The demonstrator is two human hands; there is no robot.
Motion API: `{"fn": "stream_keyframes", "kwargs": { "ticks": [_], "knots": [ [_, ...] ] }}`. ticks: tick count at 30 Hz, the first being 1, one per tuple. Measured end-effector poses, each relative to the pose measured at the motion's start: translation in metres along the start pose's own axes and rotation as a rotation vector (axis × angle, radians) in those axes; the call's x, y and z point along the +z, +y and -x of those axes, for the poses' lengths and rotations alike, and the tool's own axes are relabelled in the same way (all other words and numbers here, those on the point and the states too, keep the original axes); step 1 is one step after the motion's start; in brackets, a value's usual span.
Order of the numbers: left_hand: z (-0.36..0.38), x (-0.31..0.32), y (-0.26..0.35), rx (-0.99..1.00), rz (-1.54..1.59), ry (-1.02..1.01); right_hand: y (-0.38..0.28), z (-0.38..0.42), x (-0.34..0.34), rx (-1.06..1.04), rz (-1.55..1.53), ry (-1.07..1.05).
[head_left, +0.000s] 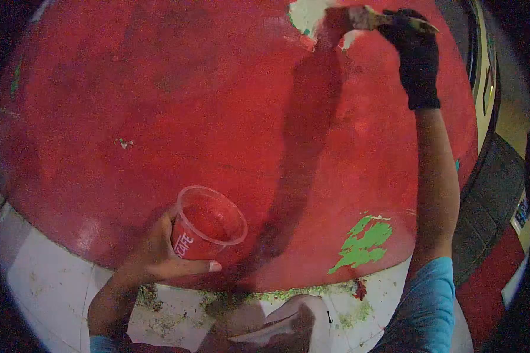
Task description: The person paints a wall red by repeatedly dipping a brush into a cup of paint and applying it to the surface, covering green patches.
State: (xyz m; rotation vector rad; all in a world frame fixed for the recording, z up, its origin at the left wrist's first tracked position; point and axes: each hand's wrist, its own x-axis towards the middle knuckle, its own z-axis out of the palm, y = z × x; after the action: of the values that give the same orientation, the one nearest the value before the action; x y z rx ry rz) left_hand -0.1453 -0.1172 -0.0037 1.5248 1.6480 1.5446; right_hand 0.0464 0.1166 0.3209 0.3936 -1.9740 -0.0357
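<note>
My left hand (165,247), bare, is wrapped round a clear plastic cup (212,216) with red paint inside and white lettering on its side. The cup is tilted a little, its mouth facing up toward me. At the top right, my right hand (415,44) wears a black glove and grips a paintbrush (362,17) by its handle. The bristles are red and lie at a pale bare patch (306,16) on the large red surface (218,129). Wet-looking red shows around the bristles.
A green patch (365,241) of peeled paint shows near the lower right edge of the red surface. Small pale chips (123,143) mark its left part. Pale tiles (47,282) with greenish debris border it below. Dark panels (492,194) stand along the right.
</note>
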Motion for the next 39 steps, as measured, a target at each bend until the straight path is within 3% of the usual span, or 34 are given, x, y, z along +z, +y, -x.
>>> {"fn": "stream_keyframes", "kwargs": {
  "ticks": [2, 3, 5, 6, 8, 9, 11, 15, 17, 21, 23, 24, 26, 27, 29, 32, 35, 37, 38, 39],
  "knots": [
    [0.000, 0.000, 0.001, 0.020, 0.023, -0.047, -0.003, -0.002, -0.006, -0.247, 0.399, 0.059],
    [0.001, -0.001, 0.007, 0.015, 0.055, -0.040, -0.006, 0.001, -0.009, -0.247, 0.401, 0.057],
    [0.002, -0.002, 0.010, 0.013, 0.087, -0.029, -0.015, 0.012, -0.014, -0.492, 1.192, 0.042],
    [0.003, -0.002, 0.009, 0.032, 0.101, -0.017, -0.022, 0.020, -0.009, -0.495, 1.190, 0.043],
    [0.005, -0.002, 0.007, 0.050, 0.112, -0.002, -0.032, 0.033, 0.008, -0.113, 0.422, 0.049],
    [0.006, -0.001, 0.008, 0.049, 0.103, 0.020, -0.027, 0.034, 0.013, -0.113, 0.421, 0.051],
    [0.005, -0.001, 0.008, 0.047, 0.093, 0.034, -0.015, 0.034, 0.017, 0.012, -0.150, 0.157],
    [0.003, 0.002, 0.006, 0.073, 0.054, 0.019, -0.003, 0.019, -0.012, -0.110, 0.213, 0.179],
    [0.005, 0.002, 0.006, 0.071, 0.099, 0.033, -0.005, 0.020, -0.024, -0.254, 0.703, 0.203],
    [0.007, 0.000, 0.013, 0.003, 0.032, 0.052, -0.017, 0.049, 0.004, -0.165, 0.345, 0.094],
    [0.007, 0.001, 0.013, -0.011, 0.014, 0.044, -0.016, 0.053, 0.014, 0.236, -0.287, 0.206],
    [0.006, 0.002, 0.012, 0.005, 0.019, 0.050, -0.015, 0.050, 0.008, 0.239, -0.285, 0.207],
    [0.006, 0.002, 0.009, 0.018, 0.025, 0.057, -0.008, 0.038, -0.010, 0.057, 0.394, 0.135],
    [0.006, 0.003, 0.009, 0.030, 0.002, 0.066, -0.007, 0.037, -0.014, 0.059, 0.392, 0.134],
    [0.007, 0.003, 0.007, 0.041, -0.019, 0.074, -0.005, 0.036, -0.018, -0.215, 0.667, 0.217],
    [0.006, 0.005, 0.009, 0.080, -0.081, 0.080, -0.023, 0.067, 0.021, -0.125, 0.644, 0.131],
    [0.006, 0.005, 0.012, 0.055, 0.036, 0.057, -0.033, 0.097, 0.046, -0.297, 0.558, 0.026],
    [0.007, 0.005, 0.014, 0.043, 0.013, 0.041, -0.045, 0.106, 0.053, -0.076, 0.261, 0.135],
    [0.007, 0.006, 0.014, 0.043, 0.011, 0.044, -0.042, 0.106, 0.050, -0.039, 0.011, 0.134],
    [0.007, 0.007, 0.015, 0.066, 0.080, 0.038, -0.041, 0.100, 0.044, -0.039, 0.010, 0.136]
  ]
}}
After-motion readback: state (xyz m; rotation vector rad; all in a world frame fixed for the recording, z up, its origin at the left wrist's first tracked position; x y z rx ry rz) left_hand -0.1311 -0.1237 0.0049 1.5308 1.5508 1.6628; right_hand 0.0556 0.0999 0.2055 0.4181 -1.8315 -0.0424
